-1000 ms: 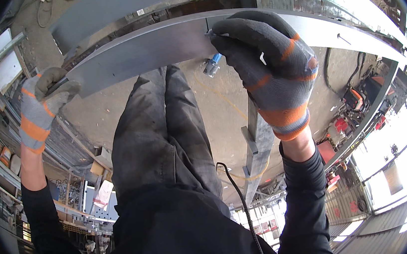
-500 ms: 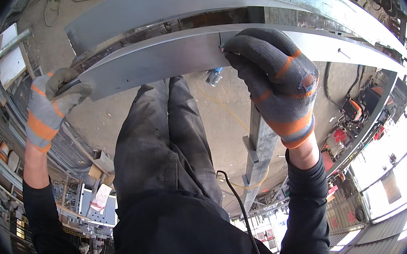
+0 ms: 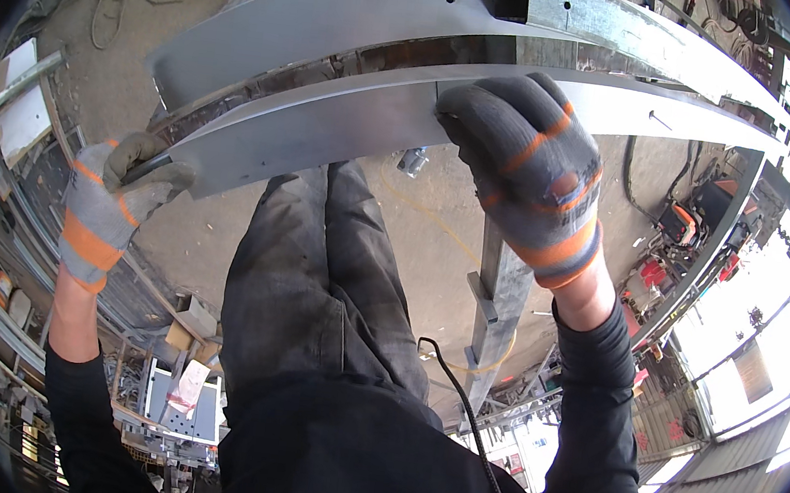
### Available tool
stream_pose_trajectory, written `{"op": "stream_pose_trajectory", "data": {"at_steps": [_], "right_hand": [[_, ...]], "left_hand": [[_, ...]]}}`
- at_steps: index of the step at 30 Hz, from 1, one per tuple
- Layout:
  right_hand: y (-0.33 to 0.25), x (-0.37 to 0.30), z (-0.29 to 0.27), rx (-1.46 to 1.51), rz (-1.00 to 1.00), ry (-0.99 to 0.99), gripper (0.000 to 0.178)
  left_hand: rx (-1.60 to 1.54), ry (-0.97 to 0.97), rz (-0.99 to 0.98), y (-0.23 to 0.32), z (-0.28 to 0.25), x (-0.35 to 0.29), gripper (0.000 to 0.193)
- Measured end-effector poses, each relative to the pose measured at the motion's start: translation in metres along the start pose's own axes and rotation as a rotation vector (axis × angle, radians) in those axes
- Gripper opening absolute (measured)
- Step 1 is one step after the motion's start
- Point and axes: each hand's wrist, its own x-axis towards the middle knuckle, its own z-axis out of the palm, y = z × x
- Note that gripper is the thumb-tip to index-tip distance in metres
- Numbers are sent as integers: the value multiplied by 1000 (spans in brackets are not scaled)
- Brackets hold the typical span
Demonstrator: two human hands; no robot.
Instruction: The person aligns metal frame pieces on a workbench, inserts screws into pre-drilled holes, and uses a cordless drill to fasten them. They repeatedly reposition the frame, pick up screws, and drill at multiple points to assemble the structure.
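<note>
A long smooth grey metal plate stretches in front of me at waist height, standing on edge. Gripping its left end is my left hand, in a grey glove with orange bands, thumb and fingers closed round the end. My right hand, gloved alike, has its fingers curled over the upper edge, where a seam parts the plate from a bright metal beam running on to the right. Those right fingertips are partly hidden. The glove shows a worn patch on its back.
Beyond lies a second grey plate, meeting a galvanized tube. A steel post stands below, right of my legs. An orange and black machine sits on the floor at right; cable lies at far left.
The plates and both hands sit slightly lower in the picture. My right hand has tilted a little, its fingers still at the seam; the left keeps its grip.
</note>
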Motion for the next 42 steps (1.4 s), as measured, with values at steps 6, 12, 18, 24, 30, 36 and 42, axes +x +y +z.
{"op": "stream_pose_trajectory", "data": {"at_steps": [6, 12, 18, 24, 30, 36, 42], "right_hand": [[-2, 1, 3, -3, 36, 5, 37], [-7, 9, -5, 1, 38, -89, 29], [-10, 12, -1, -61, -8, -99, 29], [-8, 13, 4, -27, 47, 7, 30], [-7, 10, 11, -49, -12, 94, 29], [1, 14, 7, 24, -43, 10, 25], [1, 10, -6, -13, 4, -67, 29]], "left_hand": [[-31, -39, 20, 3, -3, 1, 18], [-71, -45, -21, 5, -3, 0, 19], [-92, -68, 30, 1, -5, 1, 18], [-21, -17, 32, 3, -5, 2, 19], [17, -46, 58, 2, -5, 1, 21], [94, 24, 131, 4, -7, 0, 22], [112, -1, 62, 24, -3, 1, 22]]}}
